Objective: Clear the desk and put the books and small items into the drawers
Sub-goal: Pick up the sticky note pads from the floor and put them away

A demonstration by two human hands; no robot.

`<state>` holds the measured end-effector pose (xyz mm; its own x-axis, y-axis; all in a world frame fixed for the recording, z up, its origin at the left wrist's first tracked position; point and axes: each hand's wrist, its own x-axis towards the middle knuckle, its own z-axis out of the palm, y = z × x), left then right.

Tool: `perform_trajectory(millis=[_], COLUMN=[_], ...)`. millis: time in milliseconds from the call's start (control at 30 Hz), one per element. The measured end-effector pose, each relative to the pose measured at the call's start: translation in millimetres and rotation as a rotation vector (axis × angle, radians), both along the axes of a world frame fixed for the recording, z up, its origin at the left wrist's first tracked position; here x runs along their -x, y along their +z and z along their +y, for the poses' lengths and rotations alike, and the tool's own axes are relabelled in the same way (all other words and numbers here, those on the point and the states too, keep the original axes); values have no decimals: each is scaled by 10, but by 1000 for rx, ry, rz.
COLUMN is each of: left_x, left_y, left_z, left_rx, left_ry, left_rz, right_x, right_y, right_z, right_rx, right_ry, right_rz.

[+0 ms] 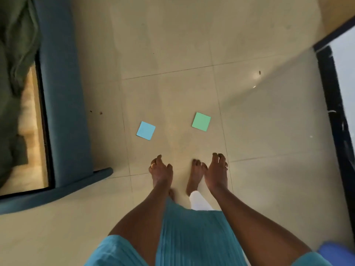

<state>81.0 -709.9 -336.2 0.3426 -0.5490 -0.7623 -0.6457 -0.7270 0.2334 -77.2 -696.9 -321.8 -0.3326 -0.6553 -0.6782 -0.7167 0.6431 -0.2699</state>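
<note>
Left hand (161, 169) and right hand (216, 170) hung empty, fingers loosely spread, above the tiled floor (259, 131). I noted a blue note pad (145, 130) and green note pad (201, 121) lying there, apart. I judged retrieval pending: stoop, pinch each.

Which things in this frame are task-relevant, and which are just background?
Task-relevant:
blue sticky pad on the floor
green sticky pad on the floor
left hand and right hand, both empty

Background:
blue bed frame
green bedding
dark door frame
tiled floor
</note>
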Motion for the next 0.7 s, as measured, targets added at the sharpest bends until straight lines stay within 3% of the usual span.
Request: perform_trajectory(millis=[167, 300, 433, 533, 700], left_x=[-313, -731, -1157, -1374, -1441], left_y=[-990, -2064, -3030, -3473, -3842], left_z=[-397, -726, -1059, -1252, -1407], left_rx=[10, 71, 111, 117, 60], left_ry=[52, -6, 50, 70, -7], left_rz=[-43, -125, -233, -276, -325], right_x=[-3, 68, 95, 32, -69], right_y=[-994, -1996, -2994, -3490, -3894], right_z=[-639, -1123, -1504, -1690, -1789], right_rx=[-35, -34, -52, -92, -105], right_ry=[-82, -347, -524, -629, -605], right_rz=[-11, -52, 27, 92, 189])
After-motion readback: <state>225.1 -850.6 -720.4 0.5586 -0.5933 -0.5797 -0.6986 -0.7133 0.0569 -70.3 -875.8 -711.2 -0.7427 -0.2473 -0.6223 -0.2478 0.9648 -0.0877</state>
